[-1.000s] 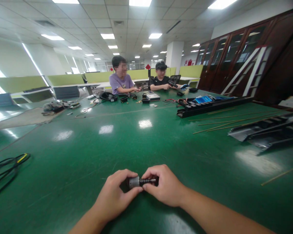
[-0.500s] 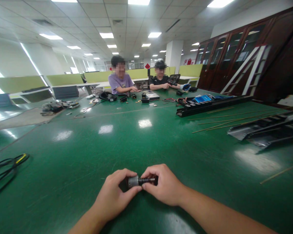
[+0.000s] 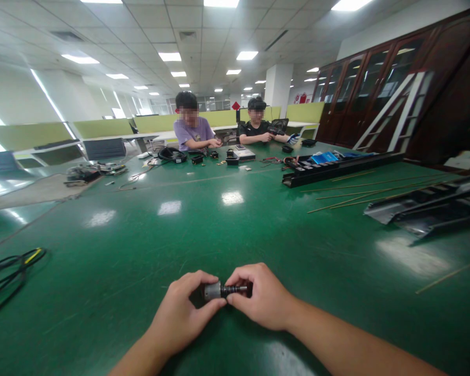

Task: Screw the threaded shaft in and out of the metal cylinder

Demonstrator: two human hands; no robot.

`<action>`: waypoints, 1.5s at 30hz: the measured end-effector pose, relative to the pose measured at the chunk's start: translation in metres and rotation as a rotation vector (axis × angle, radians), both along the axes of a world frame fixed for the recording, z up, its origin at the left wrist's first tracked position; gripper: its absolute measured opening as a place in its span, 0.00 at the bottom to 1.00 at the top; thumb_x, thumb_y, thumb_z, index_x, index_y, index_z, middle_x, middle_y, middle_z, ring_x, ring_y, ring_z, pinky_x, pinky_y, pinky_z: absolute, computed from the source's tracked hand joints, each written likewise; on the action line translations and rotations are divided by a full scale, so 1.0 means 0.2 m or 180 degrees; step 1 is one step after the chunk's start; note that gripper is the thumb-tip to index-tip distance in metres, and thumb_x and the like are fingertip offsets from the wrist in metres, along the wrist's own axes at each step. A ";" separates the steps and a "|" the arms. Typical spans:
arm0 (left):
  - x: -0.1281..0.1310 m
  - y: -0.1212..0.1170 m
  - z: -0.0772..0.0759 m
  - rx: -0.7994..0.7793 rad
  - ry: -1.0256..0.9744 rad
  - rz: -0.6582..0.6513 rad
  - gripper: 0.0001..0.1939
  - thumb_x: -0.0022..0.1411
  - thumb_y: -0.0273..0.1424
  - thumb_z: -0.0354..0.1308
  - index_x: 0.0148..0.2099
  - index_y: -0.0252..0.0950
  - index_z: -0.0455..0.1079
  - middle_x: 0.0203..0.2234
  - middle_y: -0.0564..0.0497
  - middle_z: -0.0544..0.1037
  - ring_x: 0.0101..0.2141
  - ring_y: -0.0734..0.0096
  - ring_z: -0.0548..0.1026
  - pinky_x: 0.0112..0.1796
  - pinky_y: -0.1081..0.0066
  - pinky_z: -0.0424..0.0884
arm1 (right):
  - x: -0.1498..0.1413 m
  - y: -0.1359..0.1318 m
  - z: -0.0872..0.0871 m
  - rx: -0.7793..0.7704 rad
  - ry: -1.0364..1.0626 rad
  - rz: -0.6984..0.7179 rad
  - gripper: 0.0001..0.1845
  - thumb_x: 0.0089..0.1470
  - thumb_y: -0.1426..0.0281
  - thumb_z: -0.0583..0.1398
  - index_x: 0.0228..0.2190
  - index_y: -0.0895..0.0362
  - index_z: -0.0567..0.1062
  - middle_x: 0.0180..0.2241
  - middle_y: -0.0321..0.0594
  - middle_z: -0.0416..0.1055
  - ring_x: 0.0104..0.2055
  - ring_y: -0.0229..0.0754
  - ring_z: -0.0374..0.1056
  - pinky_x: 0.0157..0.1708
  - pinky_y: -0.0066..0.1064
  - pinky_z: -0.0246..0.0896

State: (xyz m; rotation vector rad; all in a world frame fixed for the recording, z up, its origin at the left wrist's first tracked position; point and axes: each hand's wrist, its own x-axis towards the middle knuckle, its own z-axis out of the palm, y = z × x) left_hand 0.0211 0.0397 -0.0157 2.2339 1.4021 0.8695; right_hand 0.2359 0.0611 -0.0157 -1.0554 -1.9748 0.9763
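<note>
Between my hands lies a small metal cylinder with a spring-wound shaft (image 3: 213,291), held sideways just over the green table (image 3: 203,235). Its thick grey body is on the left, and the thin dark shaft points right. My left hand (image 3: 184,308) pinches the body between thumb and fingers. The thumb and index finger of my right hand (image 3: 258,297) close around the shaft next to the body. My right palm hides whatever lies behind the shaft's tip.
Black cables (image 3: 15,269) lie coiled at the left. Thin rods (image 3: 348,203) and dark metal channels (image 3: 426,211) rest at the right. Across the table sit two people, one holding a power drill (image 3: 276,130), with small black parts (image 3: 232,159) before them. A stepladder (image 3: 403,112) stands behind.
My hands and the metal part hold almost the same position. Across the table, the person in purple has lowered their head, and the other person's gloved hand has shifted slightly.
</note>
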 end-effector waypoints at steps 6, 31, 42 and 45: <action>0.00 0.00 0.00 0.0006 0.0062 0.0018 0.13 0.58 0.36 0.67 0.45 0.41 0.73 0.35 0.51 0.80 0.36 0.64 0.79 0.38 0.68 0.72 | 0.00 0.00 0.00 0.0035 -0.0015 0.0017 0.05 0.45 0.75 0.63 0.28 0.58 0.80 0.24 0.35 0.74 0.25 0.37 0.66 0.27 0.26 0.56; -0.01 0.00 -0.01 -0.0047 0.0069 0.0023 0.13 0.58 0.36 0.66 0.45 0.42 0.72 0.36 0.53 0.80 0.37 0.65 0.78 0.39 0.67 0.71 | 0.00 0.00 0.00 0.0013 0.0029 0.0001 0.04 0.45 0.74 0.63 0.27 0.57 0.79 0.22 0.33 0.71 0.24 0.35 0.64 0.26 0.25 0.54; -0.01 0.00 -0.01 -0.0072 0.0045 0.0050 0.13 0.58 0.36 0.67 0.45 0.43 0.72 0.36 0.54 0.80 0.37 0.65 0.78 0.39 0.68 0.71 | 0.00 -0.01 0.01 0.0014 -0.0004 0.0005 0.04 0.46 0.74 0.63 0.28 0.57 0.79 0.22 0.33 0.72 0.24 0.36 0.64 0.26 0.25 0.54; -0.01 0.00 0.00 -0.0050 0.0030 0.0042 0.12 0.58 0.35 0.67 0.44 0.43 0.73 0.35 0.55 0.80 0.36 0.66 0.78 0.38 0.68 0.71 | 0.00 -0.01 0.01 -0.0005 0.0003 0.0001 0.04 0.46 0.74 0.63 0.28 0.57 0.79 0.22 0.33 0.72 0.24 0.36 0.64 0.26 0.25 0.54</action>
